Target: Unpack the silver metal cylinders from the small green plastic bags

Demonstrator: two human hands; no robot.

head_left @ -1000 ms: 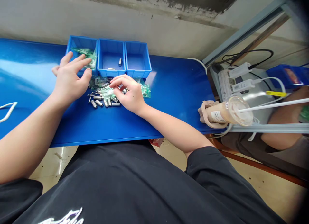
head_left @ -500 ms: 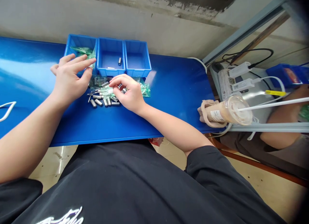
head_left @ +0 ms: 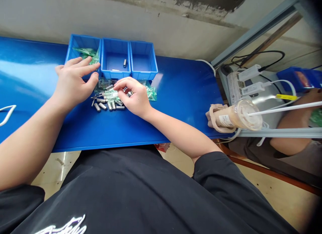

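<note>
My left hand [head_left: 75, 81] is open, its fingers spread over the near edge of the left blue bin [head_left: 71, 47]. Crumpled green plastic packaging [head_left: 88, 53] lies inside that bin, partly behind the fingers. My right hand [head_left: 134, 97] rests at a pile of small metal cylinders [head_left: 102, 106] and clear-green plastic bags [head_left: 151, 93] on the table. Its fingers are curled, with thumb and index tips close together at the plastic. Whatever they pinch is too small or hidden to name.
The middle blue bin [head_left: 107, 59] holds a metal cylinder [head_left: 125, 63] and a small pale piece. A right blue bin [head_left: 143, 56] adjoins it. At the table's right end, a drink cup [head_left: 233, 117] sits in a cardboard carrier, near chargers and cables. Another person's arm shows far right.
My left hand has shifted slightly, its fingers now a little lower at the left bin. The right hand stays in nearly the same place at the pile.
</note>
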